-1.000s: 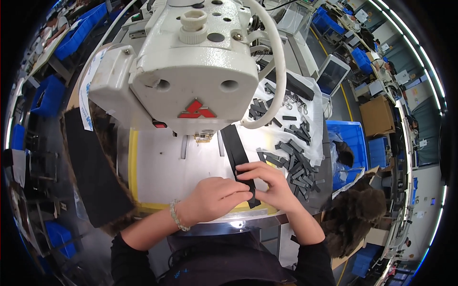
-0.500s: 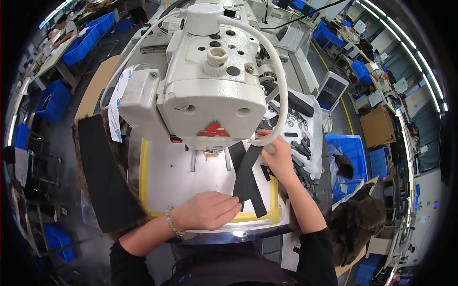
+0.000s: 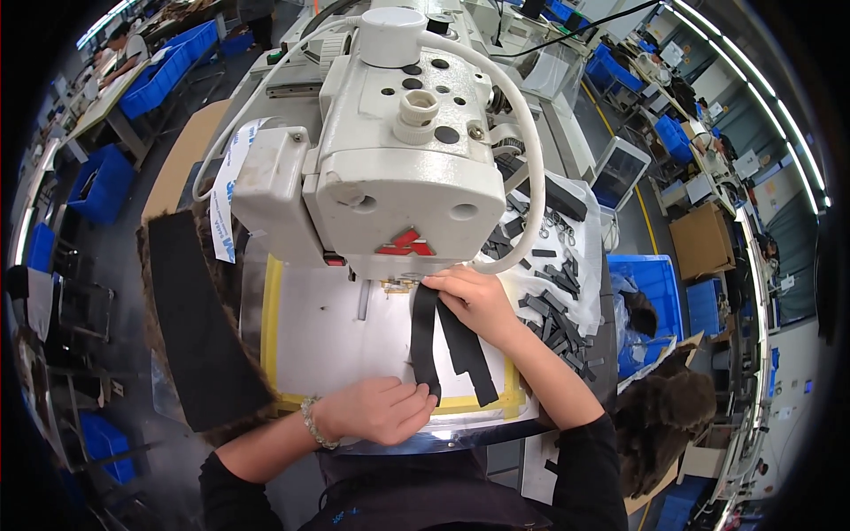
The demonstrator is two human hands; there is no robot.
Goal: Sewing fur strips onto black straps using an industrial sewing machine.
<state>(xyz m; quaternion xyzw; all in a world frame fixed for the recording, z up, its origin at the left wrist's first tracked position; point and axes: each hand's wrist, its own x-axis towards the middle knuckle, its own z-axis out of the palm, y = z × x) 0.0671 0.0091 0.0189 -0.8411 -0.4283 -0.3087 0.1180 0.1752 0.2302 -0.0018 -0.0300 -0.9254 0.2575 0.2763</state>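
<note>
A black fabric strip (image 3: 423, 341) runs lengthwise over the white work plate (image 3: 341, 367) of a sewing machine (image 3: 407, 195). Its lower end is pinched in my left hand (image 3: 376, 410), near the plate's front edge. At the upper end, close beside the needle area (image 3: 398, 286), my right hand (image 3: 478, 305) grips the same strip with closed fingers; part of that end is hidden under the machine head. A second black strip (image 3: 467, 358), notched near its lower end, lies slantwise on the plate just to the right, its top under my right hand.
Yellow tape (image 3: 269, 341) borders the plate. To the left rests a long black panel (image 3: 199, 327) edged with brown fur. Small black pieces (image 3: 553, 327) and metal rings are scattered at right. Beyond are a blue bin (image 3: 651, 265) and brown fur (image 3: 673, 407).
Both hands have moved left with the held strip, which no longer crosses the second strip and now lies nearer the needle area. My right hand has also come slightly nearer to me.
</note>
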